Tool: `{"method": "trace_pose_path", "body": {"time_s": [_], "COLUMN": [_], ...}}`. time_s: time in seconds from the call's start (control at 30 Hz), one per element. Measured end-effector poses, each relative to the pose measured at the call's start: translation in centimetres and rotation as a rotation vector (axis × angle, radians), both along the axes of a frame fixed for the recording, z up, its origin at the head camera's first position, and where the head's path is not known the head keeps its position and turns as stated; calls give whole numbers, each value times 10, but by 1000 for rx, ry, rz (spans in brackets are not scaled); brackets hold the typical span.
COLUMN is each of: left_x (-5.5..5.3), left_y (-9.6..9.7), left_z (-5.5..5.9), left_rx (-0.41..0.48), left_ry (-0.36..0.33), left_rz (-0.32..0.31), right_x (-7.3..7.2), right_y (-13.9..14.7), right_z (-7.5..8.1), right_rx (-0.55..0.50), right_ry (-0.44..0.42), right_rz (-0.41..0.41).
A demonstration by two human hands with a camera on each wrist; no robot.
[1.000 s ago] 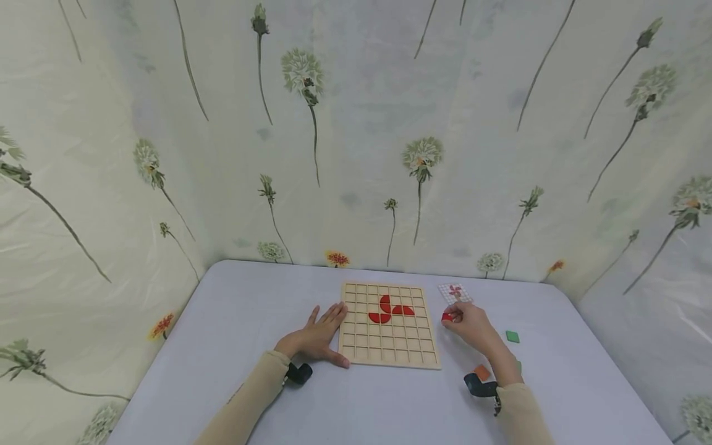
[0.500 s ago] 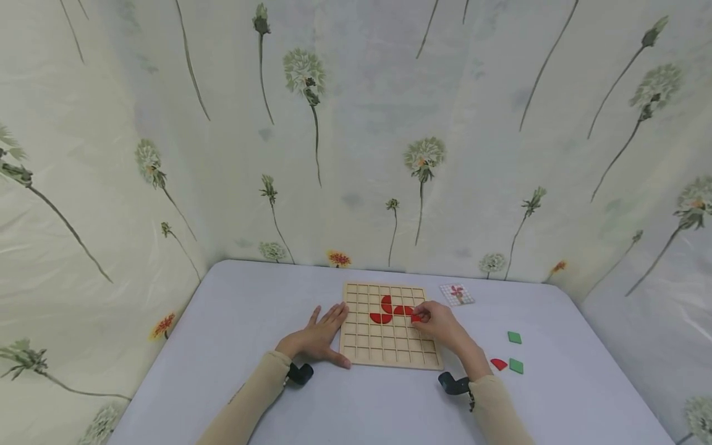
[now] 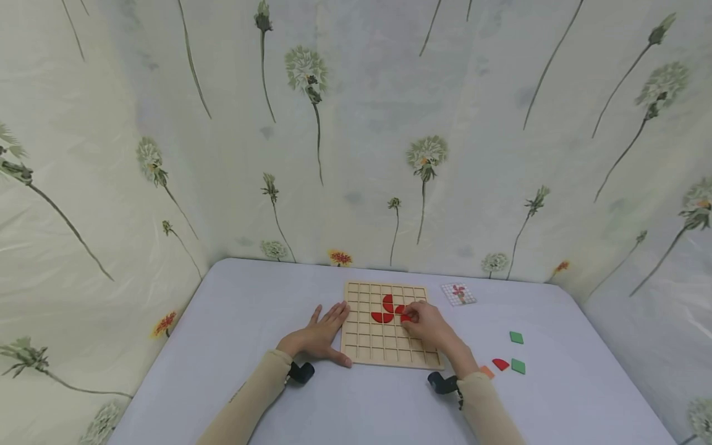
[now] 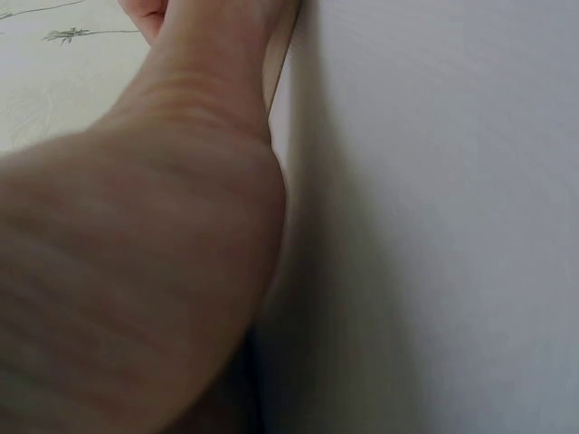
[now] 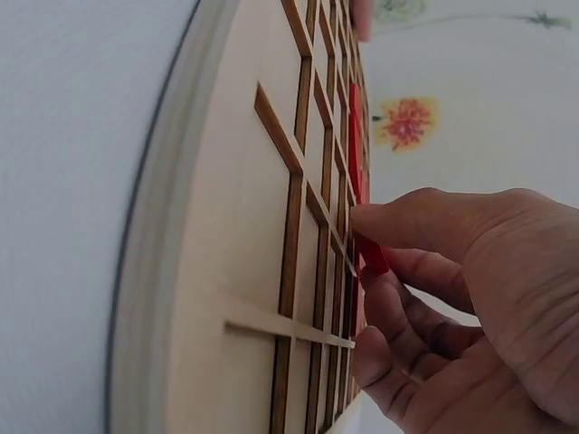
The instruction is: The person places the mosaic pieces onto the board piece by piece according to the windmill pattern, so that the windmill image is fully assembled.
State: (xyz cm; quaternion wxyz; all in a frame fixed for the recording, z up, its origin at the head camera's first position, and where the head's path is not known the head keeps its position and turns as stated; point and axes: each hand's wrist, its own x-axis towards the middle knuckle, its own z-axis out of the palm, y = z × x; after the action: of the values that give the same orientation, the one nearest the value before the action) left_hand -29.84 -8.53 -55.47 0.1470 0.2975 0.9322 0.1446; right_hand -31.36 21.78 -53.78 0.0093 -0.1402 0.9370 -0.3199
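My right hand [image 3: 429,325] pinches a small red tile [image 5: 374,257] between thumb and fingers, low over a wooden grid board [image 3: 367,353]. In the right wrist view the tile is tilted, its lower edge close to the grid ridges. Red quarter-round tiles [image 3: 381,317] sit in cells around the board's middle; my right fingers partly hide some. My left hand [image 3: 316,339] lies flat with spread fingers, its fingertips and thumb at the board's left edge. Only the blurred heel of that hand [image 4: 154,244] and a strip of board show in the left wrist view.
Right of the board lie two green square tiles [image 3: 517,337], a red quarter-round tile [image 3: 500,364] and an orange tile [image 3: 487,372], partly hidden by my right forearm. A pattern card [image 3: 459,294] rests behind them. A flower-print curtain [image 3: 356,136] borders the white table [image 3: 267,296].
My right hand has moved left from beside the board to over its middle, carrying the red tile. The tiles under that forearm have come into view. My left hand stays put.
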Motion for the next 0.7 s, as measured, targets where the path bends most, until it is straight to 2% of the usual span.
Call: {"method": "trace_pose_path", "body": {"time_s": [0.37,0.7], "left_x": [-1,0], "left_y": [2,1], "left_z": [3,1], "left_rx": [-4,1], "left_ry": [-9,1], "left_rz": [11,10], "right_x": [0,2], "right_y": [-6,-8], "right_z": [0,3], "right_rx": [12,8], "right_ry": [1,-24], "right_rz": [-8,-7]}}
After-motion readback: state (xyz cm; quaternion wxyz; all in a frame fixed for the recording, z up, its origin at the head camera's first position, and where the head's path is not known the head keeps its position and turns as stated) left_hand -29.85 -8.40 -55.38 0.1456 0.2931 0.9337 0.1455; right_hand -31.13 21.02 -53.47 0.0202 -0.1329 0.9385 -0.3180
